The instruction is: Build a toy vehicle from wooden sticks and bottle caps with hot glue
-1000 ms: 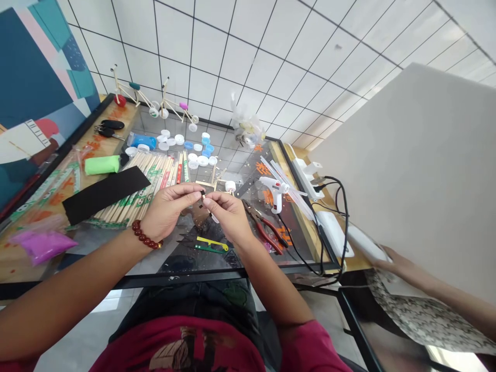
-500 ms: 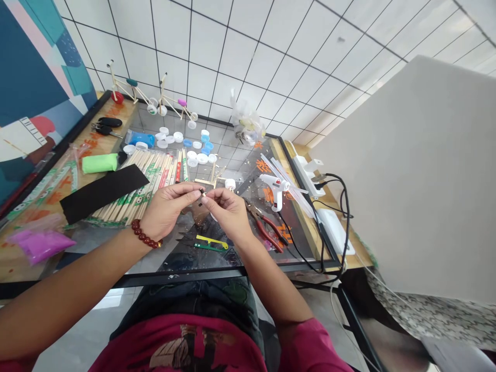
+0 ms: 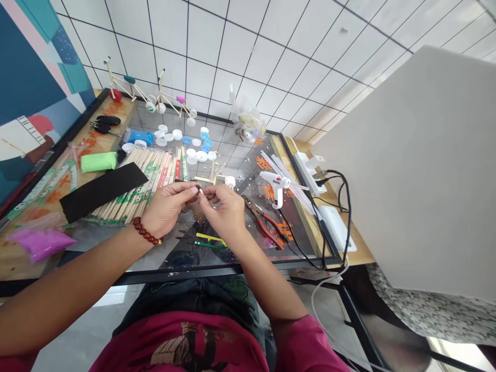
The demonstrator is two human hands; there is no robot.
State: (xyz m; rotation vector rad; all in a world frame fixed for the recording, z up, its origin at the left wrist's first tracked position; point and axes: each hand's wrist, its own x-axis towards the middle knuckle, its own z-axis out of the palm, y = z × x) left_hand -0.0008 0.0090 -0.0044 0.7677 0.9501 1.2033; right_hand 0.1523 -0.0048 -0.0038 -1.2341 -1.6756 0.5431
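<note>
In the head view my left hand [image 3: 165, 204], with a red bead bracelet on the wrist, pinches a small black piece [image 3: 199, 187] between thumb and fingers. My right hand [image 3: 226, 209] meets it fingertip to fingertip, pinching a short pale stick [image 3: 200, 191] whose end touches the black piece. Much of both is hidden by the fingers. Just beyond the hands lie a wooden stick frame [image 3: 207, 179] and a white bottle cap [image 3: 230, 181]. Below them on the glass lies a yellow-and-green thread snipper [image 3: 209, 241], partly covered by my right wrist.
Left are a black foam strip [image 3: 104, 191], bagged chopsticks [image 3: 149, 168], green clay [image 3: 98, 161] and purple clay [image 3: 44, 244]. Several bottle caps [image 3: 177, 134] and stick bicycles [image 3: 170, 95] stand farther back. Right are red-handled pliers [image 3: 267, 223], a glue gun [image 3: 277, 187] and a cable [image 3: 296, 243].
Both hands shift slightly left and up in view, still pinching the small pieces together. My right wrist now covers more of the thread snipper.
</note>
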